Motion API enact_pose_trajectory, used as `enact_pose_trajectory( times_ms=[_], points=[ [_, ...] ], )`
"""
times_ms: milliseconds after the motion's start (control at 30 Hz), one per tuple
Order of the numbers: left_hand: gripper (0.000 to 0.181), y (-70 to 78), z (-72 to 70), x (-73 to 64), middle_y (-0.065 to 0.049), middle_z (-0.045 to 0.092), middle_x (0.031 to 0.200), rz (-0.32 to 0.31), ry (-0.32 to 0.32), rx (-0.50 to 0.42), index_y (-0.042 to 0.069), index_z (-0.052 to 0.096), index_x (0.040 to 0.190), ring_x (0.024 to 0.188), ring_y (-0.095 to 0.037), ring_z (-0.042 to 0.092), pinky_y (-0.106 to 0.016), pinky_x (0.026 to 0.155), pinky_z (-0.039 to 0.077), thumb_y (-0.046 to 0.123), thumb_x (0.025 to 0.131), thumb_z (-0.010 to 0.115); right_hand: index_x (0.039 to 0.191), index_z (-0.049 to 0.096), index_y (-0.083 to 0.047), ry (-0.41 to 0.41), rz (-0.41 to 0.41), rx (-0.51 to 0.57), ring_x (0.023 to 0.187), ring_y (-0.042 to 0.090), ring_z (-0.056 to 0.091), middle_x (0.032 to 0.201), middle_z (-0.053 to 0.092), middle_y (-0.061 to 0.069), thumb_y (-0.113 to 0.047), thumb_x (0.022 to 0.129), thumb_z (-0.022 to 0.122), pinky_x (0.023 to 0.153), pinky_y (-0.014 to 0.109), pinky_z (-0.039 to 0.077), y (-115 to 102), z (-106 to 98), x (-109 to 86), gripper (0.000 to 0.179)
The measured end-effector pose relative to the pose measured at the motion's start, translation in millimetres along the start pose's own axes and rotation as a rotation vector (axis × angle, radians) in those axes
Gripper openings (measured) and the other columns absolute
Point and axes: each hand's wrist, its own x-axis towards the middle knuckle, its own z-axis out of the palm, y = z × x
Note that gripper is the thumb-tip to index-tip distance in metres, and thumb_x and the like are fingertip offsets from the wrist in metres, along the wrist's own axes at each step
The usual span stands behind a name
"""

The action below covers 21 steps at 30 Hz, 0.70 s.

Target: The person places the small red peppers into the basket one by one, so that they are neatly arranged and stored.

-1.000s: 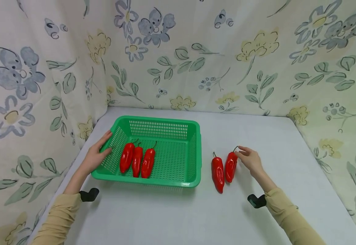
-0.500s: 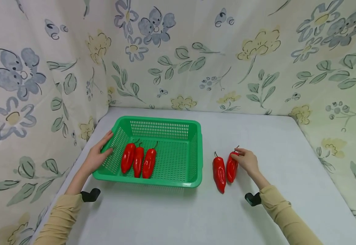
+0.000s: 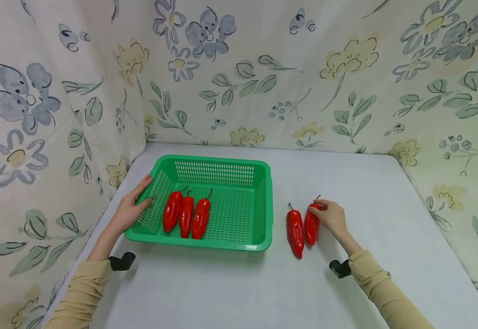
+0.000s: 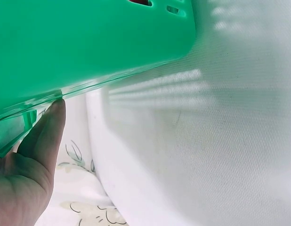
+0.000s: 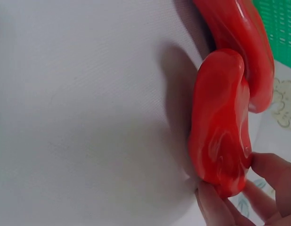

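A green plastic basket (image 3: 231,246) stands on the table with three red chili peppers (image 3: 200,219) lying in its left half. My left hand (image 3: 129,211) holds the basket's left rim, thumb over the inner side; the left wrist view shows a digit (image 4: 47,134) against the green edge. To the right of the basket, two more red peppers lie side by side. My right hand (image 3: 332,217) pinches the right-hand pepper (image 3: 311,228) near its stem end, thumb and fingers on opposite sides (image 5: 221,122). The other pepper (image 3: 294,233) lies just left of it, untouched.
A white-covered table (image 3: 239,288) carries everything. Floral cloth (image 3: 247,91) hangs behind it and along the left and right sides. A dark wrist camera (image 3: 122,262) is worn on the left wrist and another (image 3: 339,268) on the right.
My right hand has moved slightly left onto the right-hand pepper and its fingers have closed around the stem end. The left hand stays at the basket rim.
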Motion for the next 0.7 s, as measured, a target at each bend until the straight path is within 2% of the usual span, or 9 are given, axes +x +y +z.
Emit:
enact_pose_trajectory(
  times_ms=[267,500,700],
  points=[
    [0.059,-0.4,0.2,0.4,-0.007,0.017,0.160,0.002,0.007,-0.004,0.010,0.028,0.150,0.145,-0.038,0.015,-0.065,0.109,0.022,0.006,0.095,0.050,0.124,0.059,0.004,0.008,-0.020,0.014,0.089,0.035,0.060,0.113,0.063,0.029,-0.018,0.091,0.059,0.063,0.025,0.052,3.9,-0.1,2.1,0.040],
    [0.059,0.0,0.4,0.2,-0.007,0.016,0.160,-0.003,0.003,-0.004,0.010,0.027,0.150,0.145,-0.037,0.015,-0.064,0.109,0.022,0.006,0.096,0.050,0.124,0.059,0.005,0.006,-0.018,0.041,0.091,0.036,0.060,0.114,0.062,0.030,-0.018,0.091,0.060,0.063,0.024,0.051,6.6,-2.6,1.8,0.040],
    [0.059,-0.2,0.4,-0.4,-0.006,0.016,0.160,0.003,0.004,-0.009,0.010,0.027,0.150,0.145,-0.039,0.015,-0.064,0.109,0.021,0.007,0.096,0.050,0.128,0.055,0.005,-0.027,0.016,0.096,0.094,0.034,0.062,0.120,0.059,0.030,-0.020,0.093,0.057,0.070,0.027,0.055,7.5,-7.5,0.0,0.043]
  ],
)
